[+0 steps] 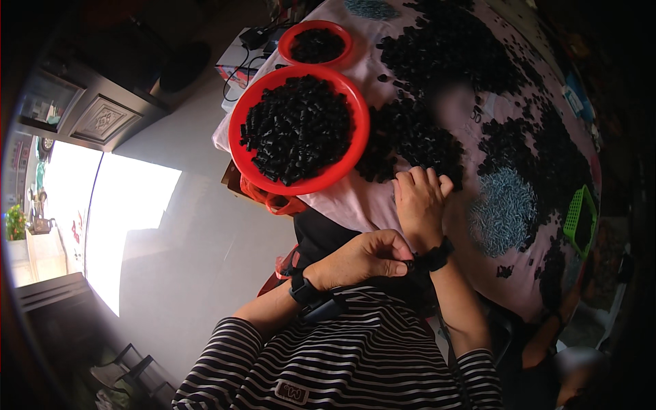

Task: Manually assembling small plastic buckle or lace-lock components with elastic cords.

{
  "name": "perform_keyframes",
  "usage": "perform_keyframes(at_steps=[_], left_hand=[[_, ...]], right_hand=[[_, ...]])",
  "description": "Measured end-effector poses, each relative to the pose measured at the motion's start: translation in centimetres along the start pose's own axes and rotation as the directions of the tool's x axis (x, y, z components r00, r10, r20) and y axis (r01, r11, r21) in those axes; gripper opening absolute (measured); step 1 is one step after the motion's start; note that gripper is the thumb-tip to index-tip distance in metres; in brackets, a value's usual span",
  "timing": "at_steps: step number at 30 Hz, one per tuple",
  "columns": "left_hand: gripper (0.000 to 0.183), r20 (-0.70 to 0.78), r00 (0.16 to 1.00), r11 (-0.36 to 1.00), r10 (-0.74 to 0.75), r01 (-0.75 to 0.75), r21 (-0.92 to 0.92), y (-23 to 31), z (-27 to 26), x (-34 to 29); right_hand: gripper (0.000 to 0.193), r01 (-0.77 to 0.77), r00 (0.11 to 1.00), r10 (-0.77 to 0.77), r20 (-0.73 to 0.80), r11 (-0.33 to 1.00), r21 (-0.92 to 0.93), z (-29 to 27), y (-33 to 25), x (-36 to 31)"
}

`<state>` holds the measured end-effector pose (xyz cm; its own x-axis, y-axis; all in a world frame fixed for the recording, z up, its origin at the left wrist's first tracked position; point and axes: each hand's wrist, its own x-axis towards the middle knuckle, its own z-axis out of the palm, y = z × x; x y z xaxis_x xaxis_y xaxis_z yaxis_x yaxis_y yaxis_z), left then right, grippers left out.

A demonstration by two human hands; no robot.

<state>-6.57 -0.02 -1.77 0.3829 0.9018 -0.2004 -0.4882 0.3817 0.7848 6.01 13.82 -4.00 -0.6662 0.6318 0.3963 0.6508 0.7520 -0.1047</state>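
My left hand (372,256) is closed in a pinch in front of my body, near my right wrist. Between its thumb and fingertips is a small black piece (408,265), mostly covered by the fingers. My right hand (420,205) rests palm down with curled fingers at the near edge of a heap of small black pieces (430,140); its fingertips are hidden, so what they hold cannot be made out. Left of the heap, a large red basin (361,147) is filled with similar black pieces. Both my wrists wear black bands.
A smaller red basin (346,42) sits behind the large one. More black pieces (454,48) spread across the pink cloth (342,205), beside a pile of blue-grey screw-like pieces (503,212). A green basket (579,222) and another person's arm (543,342) are at the right.
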Motion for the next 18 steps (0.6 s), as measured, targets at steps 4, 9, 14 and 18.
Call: perform_keyframes(at_steps=[4,9,14,18], left_hand=[[0.024,-0.059,0.998,0.994,-0.030,0.023,-0.106,0.3,0.2,0.0],[0.026,-0.142,0.989,0.977,0.043,-0.072,-0.202,-0.2,-0.4,0.2],[0.024,-0.175,0.981,0.978,0.082,-0.113,-0.173,-0.7,0.1,0.9],[0.025,-0.188,0.981,0.996,0.053,-0.066,-0.067,-0.3,0.7,1.1]], right_hand=[[0.010,-0.054,0.992,0.070,-0.107,0.988,0.144,-1.5,0.9,-0.1],[0.014,-0.242,0.961,0.275,0.010,0.827,0.508,-6.5,1.2,-1.5],[0.019,-0.258,0.958,0.279,0.071,0.723,0.641,-9.8,-0.2,-4.0],[0.021,-0.205,0.976,0.215,0.045,0.820,0.534,-11.0,-1.2,-5.2]])
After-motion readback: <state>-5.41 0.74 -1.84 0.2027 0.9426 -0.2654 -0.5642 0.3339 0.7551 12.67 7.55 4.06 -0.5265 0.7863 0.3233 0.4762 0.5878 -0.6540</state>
